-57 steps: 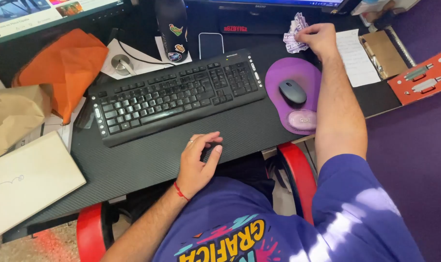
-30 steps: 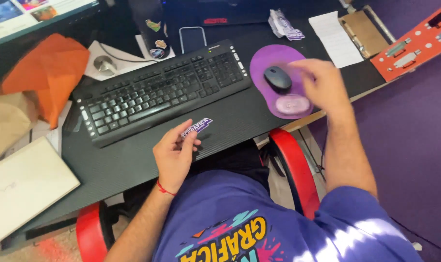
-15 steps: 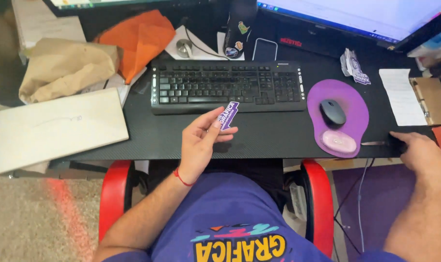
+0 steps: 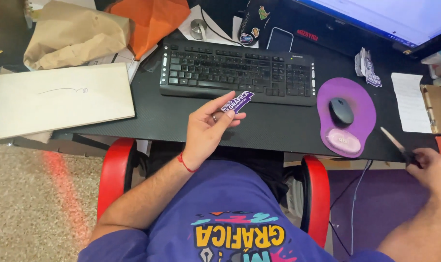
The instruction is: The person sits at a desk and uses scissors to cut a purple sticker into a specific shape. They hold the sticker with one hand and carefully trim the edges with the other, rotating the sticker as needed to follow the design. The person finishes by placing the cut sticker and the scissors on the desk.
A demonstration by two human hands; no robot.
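Purple sticker (image 4: 237, 102) in left hand (image 4: 208, 127)

Purple sticker (image 4: 237, 102) with white lettering, pinched in left hand (image 4: 208, 128) over table (image 4: 274, 128). Lit screen (image 4: 375, 17) top right. Dark phone (image 4: 280, 40) behind keyboard (image 4: 237, 72). Sticker stack (image 4: 367, 67) near mousepad (image 4: 346, 116). Brown paper bag (image 4: 75, 34) top left.
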